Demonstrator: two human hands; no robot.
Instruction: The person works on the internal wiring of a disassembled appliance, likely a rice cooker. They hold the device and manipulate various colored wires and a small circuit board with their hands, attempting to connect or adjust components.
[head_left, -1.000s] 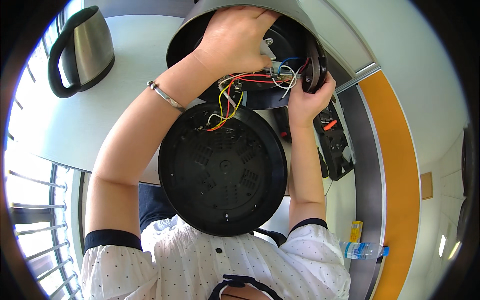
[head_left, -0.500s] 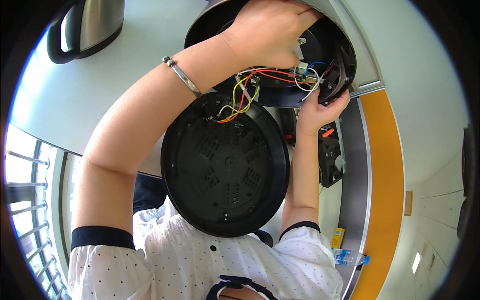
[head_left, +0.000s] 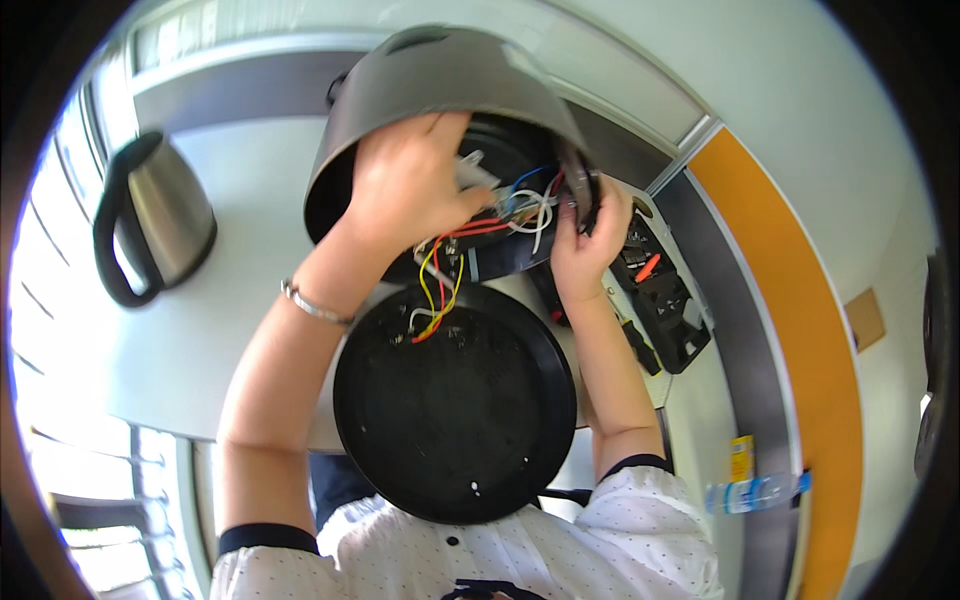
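A dark, round, pot-shaped appliance housing is tipped toward me, its open underside showing. My left hand reaches inside, fingers curled and their tips hidden, beside a pale fitting. What they hold cannot be made out. At the right rim my right hand grips the housing, thumb inside and fingers outside, close to a bundle of white wires. Red and yellow wires run from the housing down to a round black base cover, which hangs or rests tilted in front of my torso.
A steel kettle with a black handle stands left on the pale table. Right of my right forearm lie an open black tool case and a green-black tool. A water bottle and yellow box sit lower right.
The view has shifted, so the housing and both hands appear lower and further left. More of the housing's outer wall shows. The hands keep about the same places on it.
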